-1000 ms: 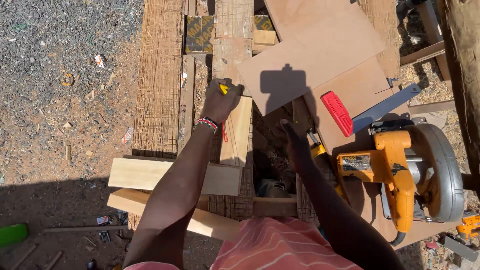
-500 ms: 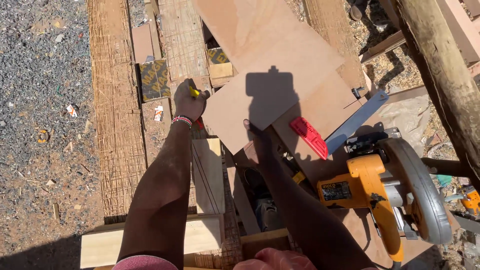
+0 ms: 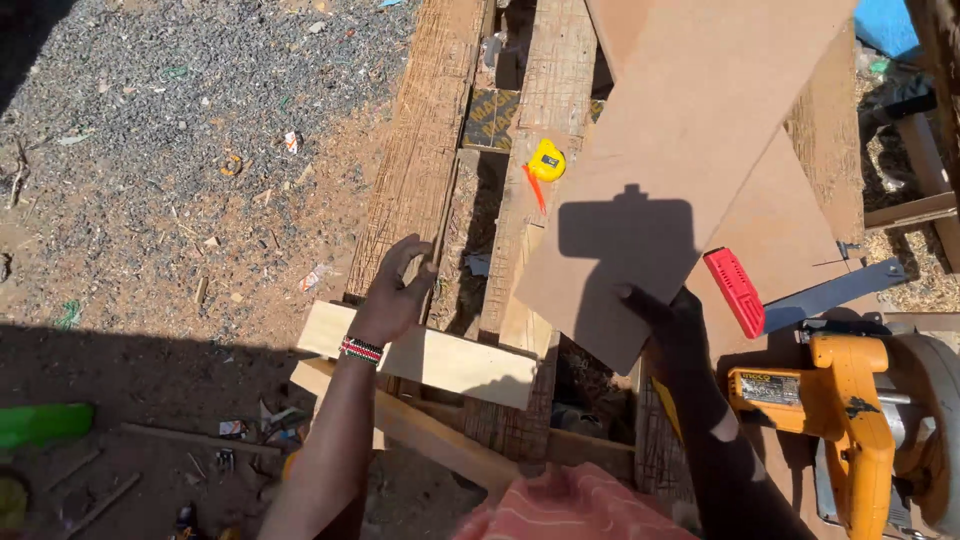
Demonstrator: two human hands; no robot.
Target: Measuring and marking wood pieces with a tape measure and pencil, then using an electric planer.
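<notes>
My left hand, with a beaded band at the wrist, hovers with curled, parted fingers over the end of a pale wood block and holds nothing. A yellow tape measure lies on a rough plank farther away, with a short orange strip beside it. My right hand rests in shadow on the near edge of a large brown board; its grip is hard to make out.
An orange circular saw sits at the lower right. A handsaw with a red handle lies on the boards. Weathered planks run away from me. Gravel and dirt spread to the left, with a green object.
My left hand let go of the yellow tape measure, left it on the plank, and drew back toward me to the pale block. The view shifted as my head moved.
</notes>
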